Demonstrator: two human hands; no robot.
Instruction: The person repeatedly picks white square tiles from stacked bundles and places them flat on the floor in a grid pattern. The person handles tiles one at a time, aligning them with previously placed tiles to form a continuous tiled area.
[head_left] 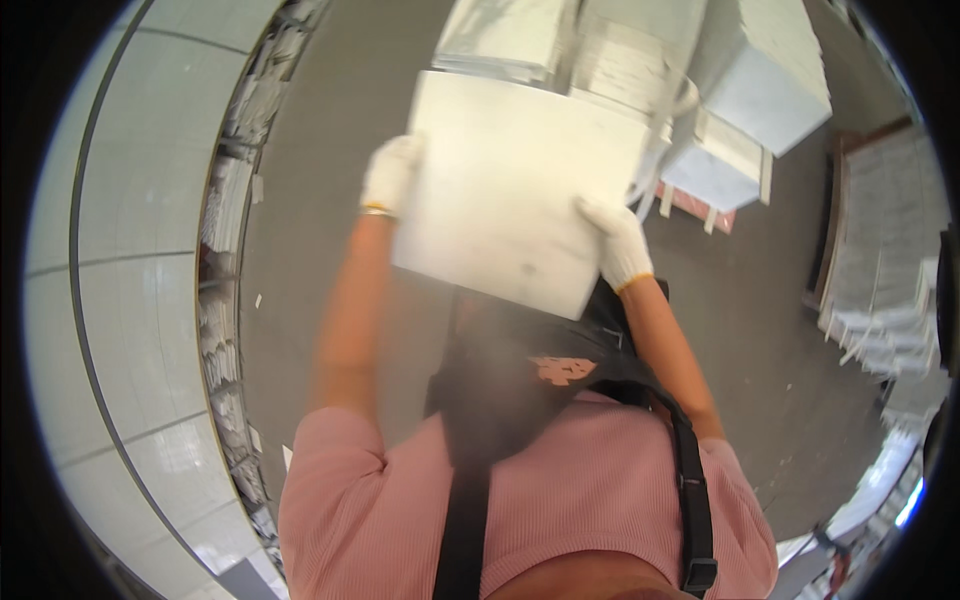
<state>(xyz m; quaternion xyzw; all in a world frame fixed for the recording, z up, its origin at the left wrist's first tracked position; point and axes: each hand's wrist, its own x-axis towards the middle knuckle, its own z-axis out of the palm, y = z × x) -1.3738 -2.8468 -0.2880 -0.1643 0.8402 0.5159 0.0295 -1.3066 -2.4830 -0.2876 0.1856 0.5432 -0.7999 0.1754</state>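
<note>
Held out in front of me is a white rectangular tile (515, 190) with faint grey marks. My left hand (392, 175), in a white knit glove, grips its left edge. On the right edge, near the lower corner, my gloved right hand (618, 243) has its thumb over the top face and its other fingers mostly hidden. Just beyond the tile's far edge stands a stack of marbled white tiles (500, 35), with another stack of pale tiles (620, 65) beside it.
Larger white blocks of stacked tiles (765, 75) stand at the far right, above a reddish base (690, 205). More stacked slabs (885, 240) rise along the right side. To the left runs a long row of packed thin pieces (228, 200) beside a glossy pale panelled surface (135, 330). Grey floor (310, 130) lies between.
</note>
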